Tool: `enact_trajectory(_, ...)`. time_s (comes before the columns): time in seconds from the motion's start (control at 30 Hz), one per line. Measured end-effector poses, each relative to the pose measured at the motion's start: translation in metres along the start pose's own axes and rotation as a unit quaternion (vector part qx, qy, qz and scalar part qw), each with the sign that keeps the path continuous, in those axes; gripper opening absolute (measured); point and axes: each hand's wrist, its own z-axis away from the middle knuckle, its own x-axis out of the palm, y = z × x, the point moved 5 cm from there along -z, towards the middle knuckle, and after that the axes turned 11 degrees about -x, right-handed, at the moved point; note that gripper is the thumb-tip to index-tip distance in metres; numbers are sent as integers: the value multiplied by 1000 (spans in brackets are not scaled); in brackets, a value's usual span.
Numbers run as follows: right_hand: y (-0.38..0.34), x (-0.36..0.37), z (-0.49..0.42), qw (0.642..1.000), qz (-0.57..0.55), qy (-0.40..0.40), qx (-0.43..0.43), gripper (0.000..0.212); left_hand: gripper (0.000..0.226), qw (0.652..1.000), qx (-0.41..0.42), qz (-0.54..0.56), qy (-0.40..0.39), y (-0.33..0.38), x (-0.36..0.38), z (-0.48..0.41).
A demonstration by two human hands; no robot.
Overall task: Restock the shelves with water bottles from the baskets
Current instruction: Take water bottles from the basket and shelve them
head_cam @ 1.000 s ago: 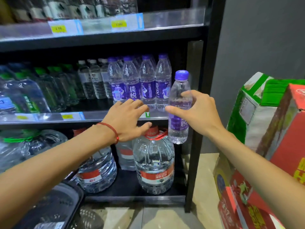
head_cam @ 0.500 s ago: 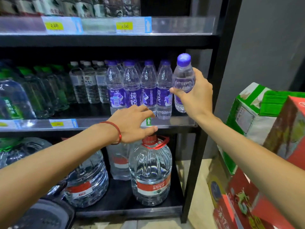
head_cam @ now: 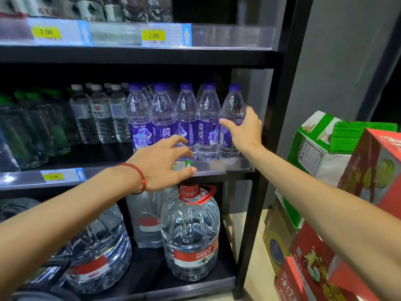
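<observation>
A clear water bottle with a purple cap and purple label (head_cam: 231,109) stands at the right end of the middle shelf (head_cam: 219,167), beside a row of matching purple bottles (head_cam: 186,120). My right hand (head_cam: 244,131) grips this bottle around its middle, thumb on the front and fingers round its right side. My left hand (head_cam: 161,162), with a red cord on the wrist, hovers at the shelf's front edge with fingers spread and loosely bent, holding nothing, just in front of the purple row.
Clear white-capped bottles (head_cam: 102,116) and green-capped ones (head_cam: 43,127) fill the shelf's left. Large red-capped water jugs (head_cam: 191,233) stand on the bottom shelf. Black upright post (head_cam: 271,148) bounds the right side. Red and green cartons (head_cam: 338,192) are stacked to the right.
My right hand has carried the purple bottle up from below the shelf edge and set it at the row's right end. My left hand stayed near the shelf's front edge.
</observation>
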Motion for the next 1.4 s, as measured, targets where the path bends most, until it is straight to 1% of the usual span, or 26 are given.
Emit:
enact_trajectory(0.17,10,2,-5,999,-20,28,20,46,49,1000,0,4,4,-1,2,-3)
enact_trajectory(0.27,15,10,-5,999,-26,20,23,46,50,1000,-2,5,2,-1,3,-5)
enact_trajectory(0.57,18,17,-10,997,-54,-1,50,58,49,1000,-6,-1,0,2,10,-8)
enact_trajectory(0.63,17,17,-9,998,-45,-4,50,64,50,1000,-8,-4,-3,2,13,-9)
enact_trajectory(0.7,18,17,-8,998,-29,-24,52,70,49,1000,-12,-5,-6,2,15,-9)
enact_trajectory(0.8,14,19,3,995,40,-73,50,86,49,1000,-13,-11,-2,2,13,-10)
enact_trajectory(0.87,6,13,15,995,54,-63,51,90,47,1000,-11,-9,7,3,11,-10)
enact_trajectory(0.9,1,9,23,996,46,-55,46,88,46,1000,-11,-7,14,3,10,-9)
enact_trajectory(0.93,-6,6,32,997,40,-54,27,83,45,1000,-13,-6,19,3,9,-7)
enact_trajectory(1.0,-22,-3,53,994,68,-69,-42,65,45,999,-16,-19,25,2,9,-2)
enact_trajectory(1.07,-38,-8,73,978,132,-118,-113,45,50,998,-20,-46,28,1,11,3)
enact_trajectory(1.1,-47,-10,83,964,171,-151,-139,40,56,997,-24,-60,29,0,11,6)
enact_trajectory(1.17,-65,-13,103,929,242,-203,-191,39,69,995,-25,-89,37,0,9,16)
enact_trajectory(1.23,-80,-15,124,901,274,-221,-253,41,71,993,-16,-103,60,2,4,30)
enact_trajectory(1.3,-86,-14,143,884,279,-224,-300,44,69,990,-18,-117,71,2,1,48)
enact_trajectory(1.4,-84,-4,164,870,273,-251,-325,49,66,987,-36,-150,46,-4,7,75)
